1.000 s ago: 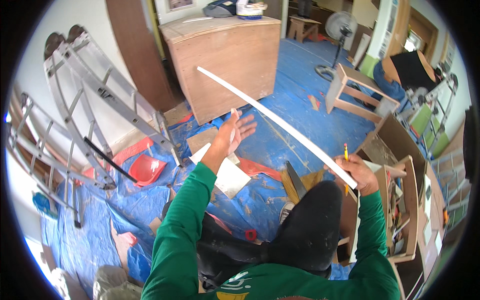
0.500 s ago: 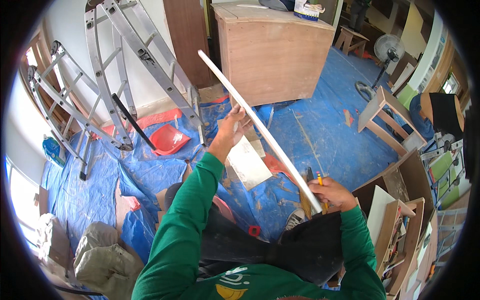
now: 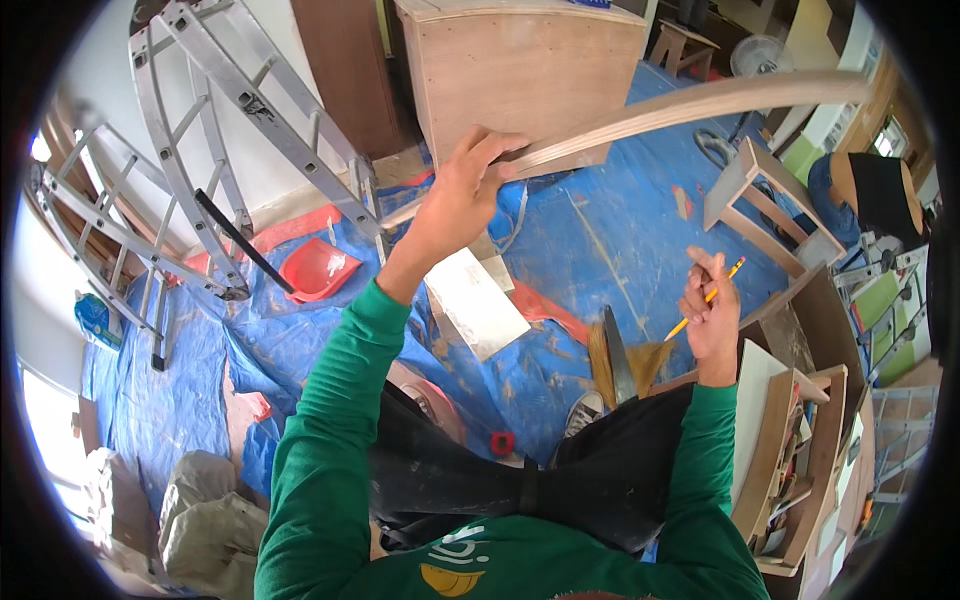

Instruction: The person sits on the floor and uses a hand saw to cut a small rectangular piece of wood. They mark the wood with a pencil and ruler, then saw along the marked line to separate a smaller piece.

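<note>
Blue plastic tarpaulin (image 3: 620,240) is covering the floor of a cluttered workroom.

Left hand (image 3: 455,200): fingers are curling fully closed around a long, thin, pale wooden strip (image 3: 680,108), held raised at one end while the rest is arching away to the right, above the tarp and in front of a plain plywood cabinet (image 3: 520,70).

Right hand (image 3: 712,312): fingers are folding loosely about a yellow pencil (image 3: 706,298), tip pointing up and away, well apart from the strip.

Risks, as judged: the strip is bowing under a one-handed grip, so it could snap or whip; its far end is swinging near a small wooden stool (image 3: 765,200) and a folded aluminium ladder (image 3: 250,110), and could strike either.

Containers: a red plastic tray (image 3: 318,268) is lying on the tarp, holding a whitish smear. A brown open-shelved unit (image 3: 800,460) beside the person is holding small items too blurred to tell.
</note>
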`<state>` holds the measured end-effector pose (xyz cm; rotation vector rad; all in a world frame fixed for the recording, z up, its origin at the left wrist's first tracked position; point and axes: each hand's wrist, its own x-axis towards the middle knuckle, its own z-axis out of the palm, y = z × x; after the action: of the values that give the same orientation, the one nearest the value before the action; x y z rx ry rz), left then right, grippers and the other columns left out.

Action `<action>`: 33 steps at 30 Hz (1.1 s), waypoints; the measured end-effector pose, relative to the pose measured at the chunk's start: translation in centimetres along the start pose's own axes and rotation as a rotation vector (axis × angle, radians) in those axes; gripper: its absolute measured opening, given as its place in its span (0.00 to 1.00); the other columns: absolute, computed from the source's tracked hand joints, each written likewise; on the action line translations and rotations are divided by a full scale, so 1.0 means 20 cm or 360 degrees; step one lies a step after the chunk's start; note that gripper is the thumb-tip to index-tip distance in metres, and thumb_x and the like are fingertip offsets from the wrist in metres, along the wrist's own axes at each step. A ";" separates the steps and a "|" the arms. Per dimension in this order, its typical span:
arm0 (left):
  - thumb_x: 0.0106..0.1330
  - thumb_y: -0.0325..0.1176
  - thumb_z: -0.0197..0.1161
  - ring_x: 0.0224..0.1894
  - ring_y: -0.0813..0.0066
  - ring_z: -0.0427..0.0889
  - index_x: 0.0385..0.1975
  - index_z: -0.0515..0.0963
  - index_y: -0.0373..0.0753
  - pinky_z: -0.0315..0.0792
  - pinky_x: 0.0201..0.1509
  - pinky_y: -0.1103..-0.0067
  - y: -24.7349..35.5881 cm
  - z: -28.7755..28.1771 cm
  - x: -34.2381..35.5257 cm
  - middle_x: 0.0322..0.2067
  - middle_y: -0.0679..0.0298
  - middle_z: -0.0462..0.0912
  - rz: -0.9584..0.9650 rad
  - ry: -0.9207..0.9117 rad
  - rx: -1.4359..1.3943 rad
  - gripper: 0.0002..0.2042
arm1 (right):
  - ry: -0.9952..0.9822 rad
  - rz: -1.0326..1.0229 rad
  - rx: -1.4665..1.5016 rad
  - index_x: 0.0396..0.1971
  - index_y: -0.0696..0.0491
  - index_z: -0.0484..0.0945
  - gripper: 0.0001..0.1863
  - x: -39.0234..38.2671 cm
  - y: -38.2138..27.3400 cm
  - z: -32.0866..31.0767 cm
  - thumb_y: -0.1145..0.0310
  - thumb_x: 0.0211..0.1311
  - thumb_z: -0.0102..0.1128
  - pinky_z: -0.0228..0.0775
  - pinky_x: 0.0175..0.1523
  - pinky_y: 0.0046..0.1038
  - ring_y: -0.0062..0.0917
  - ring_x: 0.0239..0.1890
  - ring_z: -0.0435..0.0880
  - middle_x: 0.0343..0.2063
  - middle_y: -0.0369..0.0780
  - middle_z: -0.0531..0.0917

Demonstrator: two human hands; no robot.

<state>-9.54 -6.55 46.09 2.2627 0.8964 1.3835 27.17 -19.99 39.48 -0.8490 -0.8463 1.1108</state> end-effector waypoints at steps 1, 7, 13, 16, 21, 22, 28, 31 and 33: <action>0.80 0.27 0.60 0.53 0.61 0.84 0.61 0.78 0.33 0.76 0.59 0.73 -0.02 0.01 -0.02 0.50 0.54 0.81 0.0002 0.0026 0.0063 0.14 | 0.0012 0.0002 -0.0096 0.56 0.61 0.83 0.24 -0.01 0.00 0.00 0.53 0.85 0.53 0.48 0.22 0.16 0.07 0.18 0.58 0.32 0.29 0.76; 0.74 0.28 0.64 0.45 0.57 0.87 0.56 0.77 0.28 0.80 0.54 0.66 -0.30 0.17 -0.13 0.45 0.48 0.83 -0.0362 0.0303 0.0023 0.15 | -0.0233 0.0045 -0.1065 0.58 0.57 0.83 0.24 -0.07 0.29 0.05 0.51 0.78 0.63 0.72 0.36 0.25 0.18 0.30 0.77 0.47 0.37 0.87; 0.66 0.30 0.69 0.35 0.66 0.88 0.49 0.78 0.24 0.86 0.37 0.72 -0.83 0.30 -0.43 0.37 0.51 0.87 -0.1295 0.0266 -0.0279 0.18 | -0.0686 -0.0312 -0.2072 0.65 0.57 0.74 0.34 -0.32 0.80 0.24 0.46 0.72 0.68 0.80 0.56 0.47 0.51 0.53 0.87 0.49 0.55 0.87; 0.65 0.29 0.69 0.34 0.66 0.89 0.44 0.79 0.22 0.89 0.35 0.73 -1.16 0.33 -0.68 0.37 0.50 0.87 -0.1621 0.0305 -0.0373 0.15 | -0.0985 0.0390 -0.2069 0.66 0.55 0.71 0.32 -0.36 0.84 0.34 0.49 0.73 0.66 0.79 0.54 0.53 0.53 0.51 0.87 0.46 0.57 0.87; 0.66 0.27 0.69 0.35 0.65 0.90 0.39 0.80 0.18 0.91 0.38 0.71 -1.32 0.43 -0.85 0.35 0.50 0.86 -0.1749 0.0143 -0.0599 0.13 | -0.1155 0.0410 -0.2217 0.56 0.61 0.73 0.22 -0.41 1.06 0.29 0.58 0.75 0.60 0.81 0.47 0.55 0.56 0.42 0.89 0.37 0.57 0.88; 0.67 0.26 0.69 0.35 0.64 0.91 0.47 0.77 0.16 0.91 0.39 0.72 -1.36 0.42 -0.89 0.36 0.49 0.86 -0.1737 0.0046 -0.0684 0.17 | -0.1159 0.0470 -0.2212 0.56 0.61 0.73 0.21 -0.43 1.13 0.27 0.60 0.76 0.58 0.81 0.47 0.55 0.56 0.42 0.89 0.38 0.57 0.88; 0.70 0.30 0.70 0.36 0.63 0.90 0.66 0.67 0.22 0.88 0.38 0.72 -1.35 0.57 -0.96 0.46 0.46 0.86 -0.1904 0.0117 -0.0337 0.29 | -0.1214 0.0603 -0.2205 0.57 0.63 0.73 0.19 -0.37 1.32 0.07 0.64 0.78 0.49 0.80 0.48 0.56 0.57 0.43 0.90 0.39 0.58 0.89; 0.69 0.37 0.73 0.45 0.59 0.88 0.68 0.72 0.31 0.84 0.49 0.66 -1.51 0.56 -1.05 0.50 0.50 0.86 -0.1771 0.0194 -0.0093 0.31 | -0.1258 0.0643 -0.2188 0.57 0.62 0.72 0.19 -0.39 1.31 0.07 0.63 0.79 0.49 0.79 0.49 0.57 0.57 0.43 0.89 0.39 0.58 0.89; 0.67 0.40 0.75 0.52 0.55 0.86 0.68 0.74 0.31 0.80 0.59 0.63 -1.57 0.49 -1.13 0.51 0.51 0.85 -0.1440 0.0139 0.0360 0.32 | -0.1325 0.0702 -0.2114 0.58 0.61 0.70 0.20 -0.40 1.29 0.15 0.60 0.79 0.52 0.79 0.50 0.57 0.58 0.44 0.89 0.39 0.58 0.88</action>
<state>-18.96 2.01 8.24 1.5438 1.8624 0.9718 12.48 -21.54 16.60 -1.7388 -2.2922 1.2258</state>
